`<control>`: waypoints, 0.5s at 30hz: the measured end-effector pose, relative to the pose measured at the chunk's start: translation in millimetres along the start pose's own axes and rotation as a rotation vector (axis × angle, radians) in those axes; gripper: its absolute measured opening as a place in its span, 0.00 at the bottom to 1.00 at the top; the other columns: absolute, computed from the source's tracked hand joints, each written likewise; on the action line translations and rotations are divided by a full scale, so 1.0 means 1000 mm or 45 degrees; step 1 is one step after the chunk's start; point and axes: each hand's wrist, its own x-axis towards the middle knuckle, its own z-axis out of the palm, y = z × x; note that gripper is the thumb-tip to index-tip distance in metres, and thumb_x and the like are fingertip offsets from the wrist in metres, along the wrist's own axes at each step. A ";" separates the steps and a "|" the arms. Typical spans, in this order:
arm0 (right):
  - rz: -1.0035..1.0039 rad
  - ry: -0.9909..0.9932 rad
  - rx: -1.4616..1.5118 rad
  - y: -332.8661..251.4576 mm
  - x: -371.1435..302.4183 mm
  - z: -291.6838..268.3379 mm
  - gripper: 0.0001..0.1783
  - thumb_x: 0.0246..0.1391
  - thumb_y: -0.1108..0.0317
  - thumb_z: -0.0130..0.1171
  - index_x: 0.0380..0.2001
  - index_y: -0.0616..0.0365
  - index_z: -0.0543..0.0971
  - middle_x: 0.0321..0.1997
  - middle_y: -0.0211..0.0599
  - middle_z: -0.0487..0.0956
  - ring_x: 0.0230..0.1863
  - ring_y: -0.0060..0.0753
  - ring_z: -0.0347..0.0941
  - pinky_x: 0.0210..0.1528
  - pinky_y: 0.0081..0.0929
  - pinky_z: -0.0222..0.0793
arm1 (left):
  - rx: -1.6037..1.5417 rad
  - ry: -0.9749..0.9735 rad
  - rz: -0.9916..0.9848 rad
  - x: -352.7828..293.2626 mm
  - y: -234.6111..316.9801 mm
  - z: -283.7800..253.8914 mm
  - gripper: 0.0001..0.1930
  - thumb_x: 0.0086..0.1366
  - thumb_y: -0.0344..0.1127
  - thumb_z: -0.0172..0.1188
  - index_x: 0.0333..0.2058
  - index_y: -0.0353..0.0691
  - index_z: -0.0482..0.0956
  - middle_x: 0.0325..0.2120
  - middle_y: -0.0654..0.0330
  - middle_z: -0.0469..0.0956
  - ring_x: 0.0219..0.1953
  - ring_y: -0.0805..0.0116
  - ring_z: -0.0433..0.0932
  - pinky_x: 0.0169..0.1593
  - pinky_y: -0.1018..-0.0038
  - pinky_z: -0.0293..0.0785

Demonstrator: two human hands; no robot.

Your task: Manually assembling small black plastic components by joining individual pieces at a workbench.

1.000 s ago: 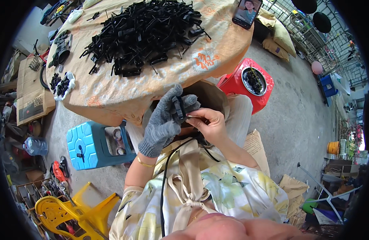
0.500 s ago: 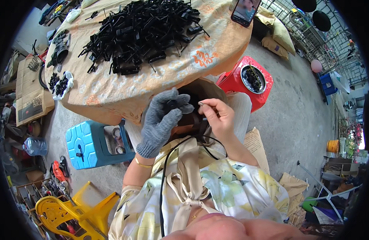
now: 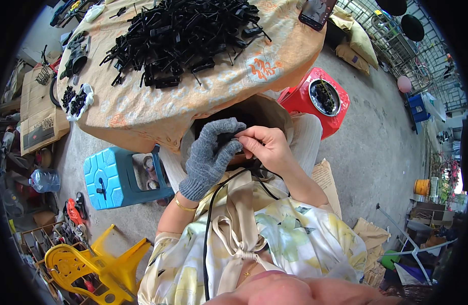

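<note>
My left hand point(image 3: 209, 157), in a grey knitted glove, is held over the lap with thumb and fingers curled round a small black part point(image 3: 224, 139), mostly hidden by the glove. Bare, my right hand point(image 3: 267, 147) meets the glove's fingertips, thumb and forefinger pinched together at that part. Whatever lies in this pinch is too small to make out. Below both hands a wide dark-mouthed container point(image 3: 277, 114) stands between the knees. A large heap of black plastic parts point(image 3: 183, 35) lies on the cloth-covered table point(image 3: 157, 109) just beyond.
Right of the knees stands a red box point(image 3: 340, 101) with a round opening. A blue stool point(image 3: 109, 178) is at the left, a yellow plastic chair point(image 3: 86, 272) behind it. A phone point(image 3: 316, 12) sits at the table's far right edge; a small white bag of black pieces point(image 3: 77, 104) lies at its left.
My right hand has moved left to meet the gloved fingers, closing the gap between the hands. The left hand's fingers have drawn in. The view has shifted slightly.
</note>
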 end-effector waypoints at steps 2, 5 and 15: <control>0.107 -0.005 0.111 0.003 0.001 0.001 0.07 0.55 0.73 0.52 0.31 0.64 0.77 0.20 0.27 0.74 0.20 0.13 0.65 0.22 0.12 0.61 | 0.143 0.004 0.116 0.001 0.002 0.000 0.17 0.55 0.23 0.58 0.44 0.37 0.69 0.40 0.57 0.75 0.40 0.68 0.76 0.44 0.76 0.72; 0.209 -0.001 0.180 0.007 0.001 0.000 0.07 0.54 0.73 0.53 0.31 0.65 0.78 0.18 0.25 0.72 0.20 0.12 0.64 0.22 0.13 0.62 | 0.358 -0.010 0.247 0.000 0.000 0.000 0.16 0.53 0.23 0.59 0.42 0.37 0.71 0.37 0.57 0.76 0.36 0.66 0.78 0.39 0.76 0.73; -0.097 0.181 -0.021 0.023 -0.005 -0.006 0.07 0.49 0.71 0.59 0.32 0.62 0.76 0.24 0.25 0.73 0.23 0.12 0.64 0.24 0.13 0.61 | 0.478 -0.031 -0.026 -0.006 -0.007 0.003 0.18 0.55 0.23 0.55 0.46 0.37 0.69 0.36 0.54 0.76 0.36 0.61 0.78 0.39 0.73 0.73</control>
